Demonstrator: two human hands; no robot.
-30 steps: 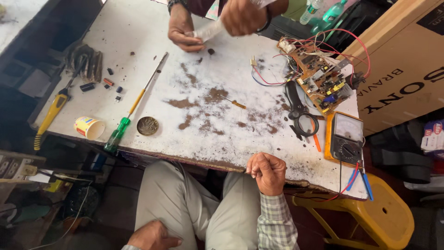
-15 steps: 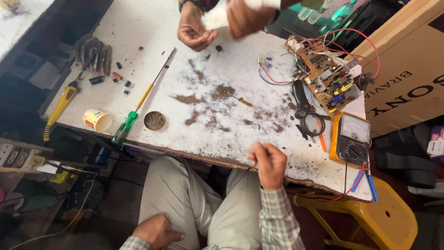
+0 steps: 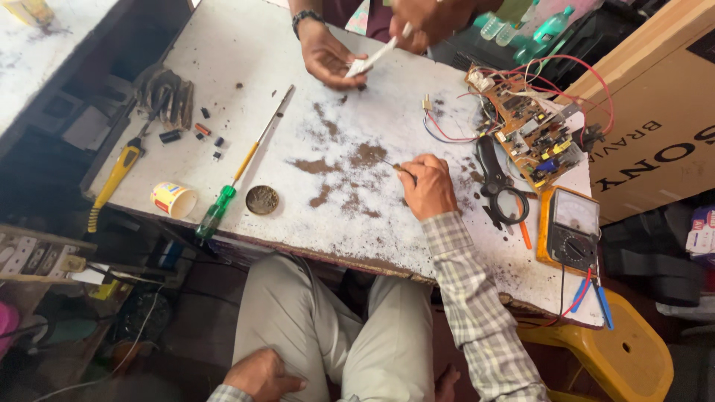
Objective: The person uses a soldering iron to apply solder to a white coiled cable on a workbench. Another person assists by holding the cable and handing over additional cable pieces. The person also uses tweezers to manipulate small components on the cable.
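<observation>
Left hand (image 3: pixel 262 374) rests loose on the thigh, holding nothing. Up on the worktop (image 3: pixel 223 89), right hand (image 3: pixel 427 187) pinches a thin metal pin (image 3: pixel 392 165), its tip on the brown-stained patch. Just beyond lie the magnifying glass (image 3: pixel 500 195) and circuit board (image 3: pixel 533 131). Far side, another person's hands (image 3: pixel 325 56) hold a white strip (image 3: pixel 376 56).

Right hand (image 3: pixel 426 187) now farther onto table (image 3: pixel 223 67)
</observation>
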